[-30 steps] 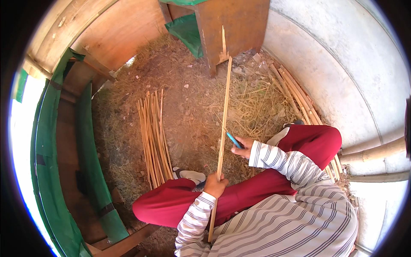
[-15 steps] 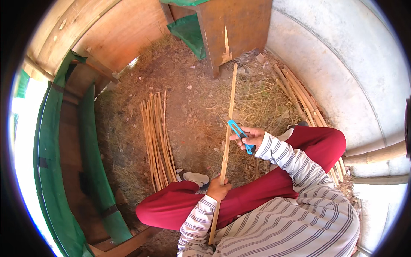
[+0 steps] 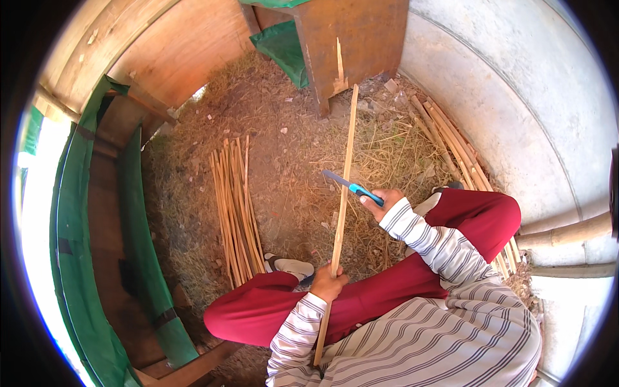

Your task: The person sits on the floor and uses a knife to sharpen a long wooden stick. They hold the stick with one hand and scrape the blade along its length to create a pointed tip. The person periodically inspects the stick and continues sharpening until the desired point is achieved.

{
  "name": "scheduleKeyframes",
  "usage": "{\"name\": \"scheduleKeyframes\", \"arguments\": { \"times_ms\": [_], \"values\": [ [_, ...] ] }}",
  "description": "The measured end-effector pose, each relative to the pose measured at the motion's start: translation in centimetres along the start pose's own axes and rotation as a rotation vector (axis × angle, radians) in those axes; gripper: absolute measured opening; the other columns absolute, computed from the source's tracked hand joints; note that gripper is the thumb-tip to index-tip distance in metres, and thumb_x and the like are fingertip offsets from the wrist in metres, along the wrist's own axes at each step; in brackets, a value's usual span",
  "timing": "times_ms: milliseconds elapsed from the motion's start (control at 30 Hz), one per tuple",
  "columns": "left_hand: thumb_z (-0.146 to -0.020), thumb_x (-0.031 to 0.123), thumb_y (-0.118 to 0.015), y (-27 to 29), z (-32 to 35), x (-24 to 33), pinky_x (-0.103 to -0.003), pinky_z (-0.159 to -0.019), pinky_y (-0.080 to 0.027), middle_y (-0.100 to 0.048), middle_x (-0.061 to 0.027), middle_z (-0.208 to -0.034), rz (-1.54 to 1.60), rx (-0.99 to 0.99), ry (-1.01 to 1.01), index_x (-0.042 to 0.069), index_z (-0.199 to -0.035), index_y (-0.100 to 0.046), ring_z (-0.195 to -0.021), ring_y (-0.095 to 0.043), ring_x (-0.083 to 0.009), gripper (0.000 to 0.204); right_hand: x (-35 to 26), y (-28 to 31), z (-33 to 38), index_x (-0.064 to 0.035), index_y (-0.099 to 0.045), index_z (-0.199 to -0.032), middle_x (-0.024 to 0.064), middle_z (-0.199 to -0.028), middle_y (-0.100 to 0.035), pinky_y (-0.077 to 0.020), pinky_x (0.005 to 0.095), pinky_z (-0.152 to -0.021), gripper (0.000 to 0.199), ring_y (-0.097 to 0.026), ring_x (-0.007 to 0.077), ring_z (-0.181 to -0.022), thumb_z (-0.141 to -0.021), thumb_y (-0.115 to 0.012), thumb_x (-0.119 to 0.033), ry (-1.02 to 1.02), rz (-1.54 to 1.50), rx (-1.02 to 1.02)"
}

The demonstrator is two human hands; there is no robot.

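A pale curved wall [image 3: 503,97] closes the space at 2 o'clock, with a brown wooden cabinet [image 3: 361,32] between 12 and 1. The seated person's maroon trousers [image 3: 380,284], legs folded, spread across the lower half, probably to make a low, firm lap. A loose stack of wood strips [image 3: 461,151] lies along the wall between 2 and 3 o'clock; a bundle of thin strips [image 3: 233,213], roughly aligned, lies between 8 and 9, presumably within easy reach. The held strip [image 3: 340,216] runs from 6 o'clock, its lower end at the body, to near 1, where its tip appears unsupported. The left hand [image 3: 327,284], at 6 o'clock, has its fingers closed around this strip, a grip that likely steadies it from the lower part. The right hand [image 3: 382,201], at 4, has its fingers curled around the handle of a blue utility knife [image 3: 366,193]. The blade points toward 10 and crosses the strip in view; whether they touch cannot be told.
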State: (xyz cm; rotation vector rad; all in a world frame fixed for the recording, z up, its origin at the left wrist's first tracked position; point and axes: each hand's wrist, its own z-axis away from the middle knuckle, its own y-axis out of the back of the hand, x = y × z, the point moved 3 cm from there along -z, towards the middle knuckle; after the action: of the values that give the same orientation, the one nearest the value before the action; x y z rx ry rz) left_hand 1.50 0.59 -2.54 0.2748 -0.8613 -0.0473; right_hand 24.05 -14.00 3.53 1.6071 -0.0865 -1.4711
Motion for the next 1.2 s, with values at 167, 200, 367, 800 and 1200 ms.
{"name": "scheduleKeyframes", "arguments": {
  "times_ms": [167, 200, 367, 800, 1200],
  "values": [
    [-0.074, 0.011, -0.065, -0.1, -1.0, -1.5, -0.038, -0.055, -0.043, -0.051, -0.0109, -0.062, 0.018, 0.051, -0.071, 0.003, -0.073, -0.048, -0.056, -0.052, -0.0222, 0.019, -0.9, -1.5, 1.3, -0.0014, -0.061, -0.111, 0.0193, -0.075, -0.063, -0.0522, 0.0459, -0.060, 0.039, -0.066, 0.0377, -0.070, -0.098, -0.052, -0.037, 0.250, 0.097, -0.007],
    [-0.074, 0.011, -0.065, -0.3, -1.2, -1.6, -0.038, -0.055, -0.043, -0.051, -0.0116, -0.062, 0.005, 0.060, -0.108, 0.003, -0.073, -0.049, -0.056, -0.052, -0.0234, 0.018, -0.2, -2.2, 1.5, -0.0016, -0.061, -0.111, 0.0189, -0.074, -0.063, -0.0523, 0.0458, -0.060, 0.039, -0.066, 0.0376, -0.070, -0.098, -0.053, -0.037, 0.306, 0.160, -0.007],
    [-0.074, 0.011, -0.064, -0.3, -1.0, -1.4, -0.040, -0.056, -0.043, -0.053, -0.0150, -0.064, -0.077, 0.139, -0.221, 0.002, -0.073, -0.051, -0.059, -0.054, -0.0288, 0.016, -1.5, -3.0, 2.6, -0.0048, -0.061, -0.121, 0.0154, -0.081, -0.067, -0.0537, 0.0403, -0.057, 0.041, -0.066, 0.0299, -0.064, -0.097, -0.057, -0.037, 0.408, 0.283, -0.135],
    [-0.074, 0.011, -0.065, -0.6, 0.0, 0.6, -0.042, -0.060, -0.047, -0.056, -0.0174, -0.066, -0.116, 0.186, -0.169, 0.000, -0.076, -0.054, -0.062, -0.059, -0.0330, 0.015, -0.2, -4.6, 2.6, -0.0010, -0.065, -0.112, 0.0198, -0.083, -0.065, -0.0535, 0.0406, -0.056, 0.036, -0.066, 0.0324, -0.065, -0.098, -0.056, -0.033, 0.443, 0.175, -0.140],
    [-0.077, 0.011, -0.063, -0.7, 1.3, 2.5, -0.045, -0.064, -0.050, -0.062, -0.0212, -0.070, -0.292, 0.253, -0.179, 0.000, -0.082, -0.056, -0.069, -0.065, -0.0391, 0.014, -0.9, -3.7, 3.2, -0.0024, -0.072, -0.097, 0.0152, -0.064, -0.064, -0.0518, 0.0403, -0.052, 0.037, -0.065, 0.0301, -0.056, -0.094, -0.062, -0.038, 0.398, 0.098, -0.107]
  ]
}}
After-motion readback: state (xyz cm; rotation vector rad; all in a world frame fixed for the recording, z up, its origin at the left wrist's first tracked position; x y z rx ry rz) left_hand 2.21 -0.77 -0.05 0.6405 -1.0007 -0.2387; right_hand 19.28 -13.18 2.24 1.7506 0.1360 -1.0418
